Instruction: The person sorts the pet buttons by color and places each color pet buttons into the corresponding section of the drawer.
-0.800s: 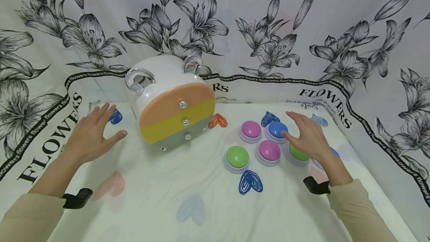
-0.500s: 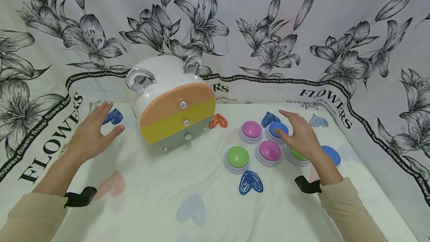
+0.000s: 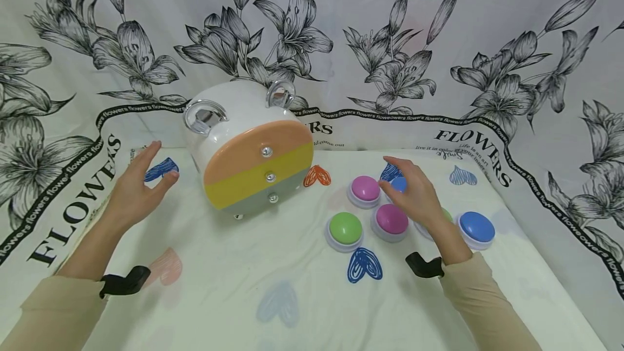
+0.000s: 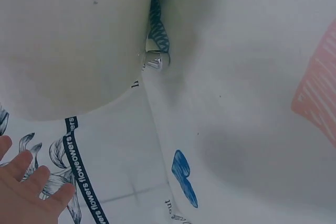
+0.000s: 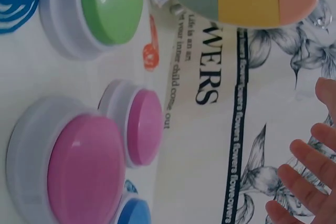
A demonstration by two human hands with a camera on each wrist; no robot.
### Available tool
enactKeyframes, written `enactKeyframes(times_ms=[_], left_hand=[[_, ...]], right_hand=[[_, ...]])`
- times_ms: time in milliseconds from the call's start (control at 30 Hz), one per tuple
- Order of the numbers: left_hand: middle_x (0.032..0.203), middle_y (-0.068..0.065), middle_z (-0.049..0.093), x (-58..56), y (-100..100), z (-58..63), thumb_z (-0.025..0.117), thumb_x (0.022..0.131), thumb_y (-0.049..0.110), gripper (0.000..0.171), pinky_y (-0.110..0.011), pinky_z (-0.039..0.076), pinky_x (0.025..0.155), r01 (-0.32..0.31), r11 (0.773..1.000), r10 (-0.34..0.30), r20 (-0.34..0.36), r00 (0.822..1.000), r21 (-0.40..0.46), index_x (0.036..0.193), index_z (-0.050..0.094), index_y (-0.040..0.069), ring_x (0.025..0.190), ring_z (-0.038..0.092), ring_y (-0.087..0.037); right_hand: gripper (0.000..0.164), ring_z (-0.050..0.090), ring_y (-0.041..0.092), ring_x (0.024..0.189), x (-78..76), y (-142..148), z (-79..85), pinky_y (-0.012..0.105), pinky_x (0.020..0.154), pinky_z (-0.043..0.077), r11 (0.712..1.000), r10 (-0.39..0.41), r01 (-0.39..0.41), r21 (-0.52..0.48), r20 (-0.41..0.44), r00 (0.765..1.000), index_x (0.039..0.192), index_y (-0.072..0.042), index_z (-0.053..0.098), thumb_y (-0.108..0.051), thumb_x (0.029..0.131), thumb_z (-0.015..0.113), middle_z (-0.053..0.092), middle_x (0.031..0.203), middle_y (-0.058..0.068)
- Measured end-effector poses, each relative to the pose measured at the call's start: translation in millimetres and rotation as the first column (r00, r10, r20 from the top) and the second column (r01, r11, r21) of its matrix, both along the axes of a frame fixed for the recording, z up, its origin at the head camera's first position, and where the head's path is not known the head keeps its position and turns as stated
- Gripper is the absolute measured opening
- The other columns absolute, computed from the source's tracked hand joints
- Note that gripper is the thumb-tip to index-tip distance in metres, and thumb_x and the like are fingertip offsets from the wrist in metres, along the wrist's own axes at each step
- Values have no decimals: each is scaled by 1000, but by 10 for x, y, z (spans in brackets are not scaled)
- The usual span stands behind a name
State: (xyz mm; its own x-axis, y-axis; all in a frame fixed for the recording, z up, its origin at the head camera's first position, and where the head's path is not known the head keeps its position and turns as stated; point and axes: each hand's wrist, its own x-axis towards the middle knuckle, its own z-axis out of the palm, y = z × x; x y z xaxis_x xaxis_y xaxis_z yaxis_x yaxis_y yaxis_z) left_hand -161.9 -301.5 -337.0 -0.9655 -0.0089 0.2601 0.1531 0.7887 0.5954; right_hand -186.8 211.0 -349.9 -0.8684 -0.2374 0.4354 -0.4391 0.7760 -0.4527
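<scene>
My left hand is held with fingers extended and thumb apart, left of a white rounded box with an orange, yellow and grey-green striped front and silver knobs. In the left wrist view, the fingers show near the box's white side, apart from it. Over a group of round push buttons hovers my right hand, holding nothing. Near it are two pink buttons, a blue button and a green button, the last two partly hidden by that hand. In the right wrist view, its fingers are spread.
Another green button stands front left of the group, and another blue button at its right end. Two chrome loops top the box. A heart-printed white cloth covers the table, with a flower-printed curtain behind.
My right hand has moved left across the buttons, uncovering the blue one at the right end. The left hand has shifted slightly and turned. Box and buttons have stayed put.
</scene>
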Motion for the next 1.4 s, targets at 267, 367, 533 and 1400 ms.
enactKeyframes(times_ms=[267,367,533,1400], left_hand=[[154,-17,6,-13,70,90,45,95,42,68,-72,28,90,-35,995,28,73,997,97,149,5,30,123,26,-59],[154,-15,6,-13,115,121,43,95,43,68,-68,29,94,-40,989,30,77,997,141,149,5,30,127,23,-54],[154,-12,10,1,226,181,43,94,44,68,-59,35,94,-55,977,43,64,997,206,149,8,26,131,25,-45],[154,0,14,-120,592,421,53,87,51,76,-51,31,103,-117,947,97,79,992,300,148,17,26,136,22,-37]], right_hand=[[51,52,27,113,1,-241,6,46,92,45,997,34,-39,-70,-70,997,128,-9,53,-19,81,70,57,122,10],[48,54,26,109,-7,-324,-2,44,90,46,995,39,-48,-88,-96,995,125,-7,54,-18,81,70,59,119,10],[46,54,27,109,13,-479,19,43,91,46,998,47,-51,-38,-101,994,124,-8,55,-20,82,69,59,119,10],[40,58,19,99,-52,-1323,91,30,84,51,978,204,-206,14,-233,951,117,-7,59,-22,82,69,64,109,5]])
